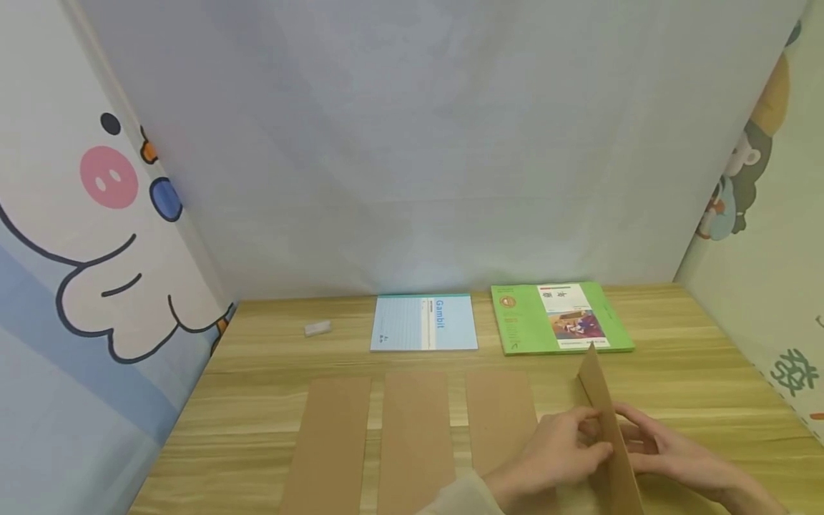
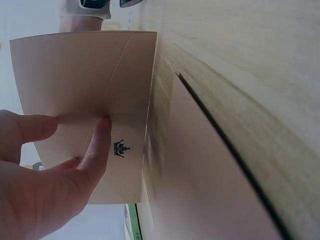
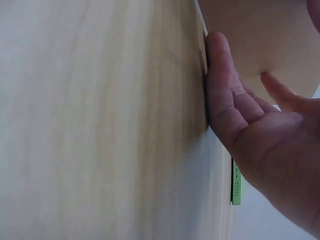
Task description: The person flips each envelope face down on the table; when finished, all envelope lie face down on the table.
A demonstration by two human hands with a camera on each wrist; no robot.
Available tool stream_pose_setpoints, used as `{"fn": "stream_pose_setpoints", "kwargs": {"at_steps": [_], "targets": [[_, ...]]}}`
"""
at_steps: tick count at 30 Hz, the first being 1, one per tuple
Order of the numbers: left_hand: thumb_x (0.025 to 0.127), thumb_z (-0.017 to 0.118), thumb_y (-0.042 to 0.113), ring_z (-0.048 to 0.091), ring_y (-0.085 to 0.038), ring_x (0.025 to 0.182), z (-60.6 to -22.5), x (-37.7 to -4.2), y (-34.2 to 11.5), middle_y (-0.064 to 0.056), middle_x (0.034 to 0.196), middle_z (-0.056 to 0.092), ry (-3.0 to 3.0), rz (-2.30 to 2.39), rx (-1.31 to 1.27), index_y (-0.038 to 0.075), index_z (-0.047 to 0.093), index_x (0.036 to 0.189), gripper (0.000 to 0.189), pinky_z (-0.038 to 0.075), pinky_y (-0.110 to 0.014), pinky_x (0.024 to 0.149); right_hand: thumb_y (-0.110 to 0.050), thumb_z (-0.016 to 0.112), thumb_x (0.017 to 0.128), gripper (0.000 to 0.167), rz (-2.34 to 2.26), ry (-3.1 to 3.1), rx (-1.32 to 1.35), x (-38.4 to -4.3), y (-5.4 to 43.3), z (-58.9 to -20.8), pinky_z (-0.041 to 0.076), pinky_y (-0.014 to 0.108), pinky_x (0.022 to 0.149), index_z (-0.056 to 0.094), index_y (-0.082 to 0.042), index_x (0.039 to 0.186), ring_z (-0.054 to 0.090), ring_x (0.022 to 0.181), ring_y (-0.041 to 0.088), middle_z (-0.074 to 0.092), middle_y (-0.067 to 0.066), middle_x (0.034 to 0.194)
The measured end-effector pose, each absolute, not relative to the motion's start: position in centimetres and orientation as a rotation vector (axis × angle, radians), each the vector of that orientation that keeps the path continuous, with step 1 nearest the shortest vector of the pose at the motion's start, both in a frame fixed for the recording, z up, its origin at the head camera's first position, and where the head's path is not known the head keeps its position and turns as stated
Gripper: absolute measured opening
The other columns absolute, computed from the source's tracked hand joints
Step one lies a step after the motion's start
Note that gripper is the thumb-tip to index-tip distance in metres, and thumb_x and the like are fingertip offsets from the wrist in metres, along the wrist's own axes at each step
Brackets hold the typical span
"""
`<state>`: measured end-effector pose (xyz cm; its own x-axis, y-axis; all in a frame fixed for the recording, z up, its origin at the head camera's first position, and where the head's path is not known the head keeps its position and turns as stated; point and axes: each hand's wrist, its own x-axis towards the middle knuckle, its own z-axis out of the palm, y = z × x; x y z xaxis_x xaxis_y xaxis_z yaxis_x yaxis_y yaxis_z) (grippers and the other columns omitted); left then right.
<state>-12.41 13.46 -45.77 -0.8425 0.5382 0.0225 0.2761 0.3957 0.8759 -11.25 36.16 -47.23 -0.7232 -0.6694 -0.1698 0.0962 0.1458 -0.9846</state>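
Upright on its long edge stands a thin brown kraft-cover notebook [image 2: 75, 65], a small crown printed on its face. My left hand [image 1: 560, 447] touches its left face with thumb and fingertips apart, seen also in the left wrist view. On the opposite face lies my right hand [image 1: 676, 454], its thumb tip touching the cover. Its little finger [image 3: 218, 55] is low, close to the tabletop. Left of the hands, three similar brown notebooks lie flat in a row: left [image 1: 331, 436], middle [image 1: 415, 429] and right [image 1: 502, 411], the last partly behind my left hand.
Along the back of the wooden table [image 1: 238, 400] lie a white eraser-like block [image 1: 317, 328], a pale blue Gambit notepad [image 1: 402, 322] and a green book [image 1: 524, 322] with a picture cover. A grey curtain [image 1: 418, 157] hangs behind, with printed cloths on both sides.
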Motion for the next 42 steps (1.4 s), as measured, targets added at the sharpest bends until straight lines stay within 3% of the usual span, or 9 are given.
{"fn": "stream_pose_setpoints", "kwargs": {"at_steps": [5,11,16,22,27,34,42], "targets": [[0.088,0.068,0.019,0.058,0.006,0.074,-45.5,-12.2,13.4,0.013,0.098,0.064,2.336,1.503,0.694,0.01,0.056,0.129,0.044,0.045,-0.011,0.058,0.001,0.043,0.099,0.067,-1.645,1.845,-0.55,-11.2,35.9,-47.1,0.044,0.036,0.092,-0.003,-0.001,0.149,0.046,0.121,0.009,0.005,0.048,0.14],[0.087,0.068,0.016,0.059,0.004,0.072,-45.2,-12.1,13.2,0.013,0.098,0.064,2.291,1.57,0.665,0.009,0.057,0.128,0.043,0.046,-0.012,0.057,-0.001,0.043,0.1,0.065,-1.629,1.912,-0.54,-11.1,35.6,-47.0,0.047,0.039,0.09,0.001,0.0,0.149,0.047,0.12,0.008,0.007,0.048,0.14],[0.092,0.063,0.02,0.061,0.001,0.074,-45.1,-12.0,13.3,0.011,0.098,0.064,2.176,1.697,0.607,0.007,0.057,0.127,0.037,0.049,-0.016,0.056,0.0,0.042,0.1,0.065,-1.641,1.913,-0.552,-11.1,35.7,-47.1,0.045,0.034,0.091,0.001,-0.002,0.15,0.048,0.12,0.012,0.015,0.046,0.14],[0.097,0.056,0.027,0.064,-0.005,0.069,-44.8,-11.8,13.3,0.009,0.096,0.064,2.012,1.842,0.525,0.007,0.058,0.126,0.035,0.053,-0.022,0.057,-0.003,0.043,0.1,0.067,-1.64,1.895,-0.514,-11.0,35.8,-47.0,0.043,0.03,0.091,-0.001,-0.009,0.151,0.05,0.12,0.016,0.014,0.047,0.14],[0.095,0.06,0.027,0.064,-0.006,0.067,-44.7,-11.8,13.2,0.009,0.095,0.065,2.006,1.847,0.519,0.007,0.058,0.127,0.037,0.053,-0.023,0.058,-0.003,0.044,0.1,0.066,-1.635,1.892,-0.479,-11.0,35.5,-46.6,0.042,0.029,0.091,0.0,-0.008,0.149,0.051,0.12,0.022,0.018,0.042,0.142],[0.093,0.063,0.025,0.064,-0.004,0.073,-44.7,-12.0,12.5,0.011,0.096,0.064,2.051,1.828,0.553,0.007,0.059,0.125,0.038,0.051,-0.019,0.06,0.001,0.044,0.099,0.062,-1.68,1.879,-0.517,-11.1,35.1,-46.9,0.047,0.039,0.09,0.011,-0.01,0.149,0.052,0.116,0.037,0.031,0.033,0.141],[0.087,0.07,0.016,0.062,-0.001,0.072,-44.4,-12.1,12.2,0.008,0.099,0.066,2.13,1.847,0.582,0.004,0.06,0.125,0.041,0.05,-0.017,0.055,-0.005,0.05,0.098,0.06,-1.578,2.075,-0.442,-11.2,35.3,-46.7,0.051,0.041,0.082,0.016,-0.001,0.147,0.053,0.11,0.041,0.036,0.034,0.132]]}}
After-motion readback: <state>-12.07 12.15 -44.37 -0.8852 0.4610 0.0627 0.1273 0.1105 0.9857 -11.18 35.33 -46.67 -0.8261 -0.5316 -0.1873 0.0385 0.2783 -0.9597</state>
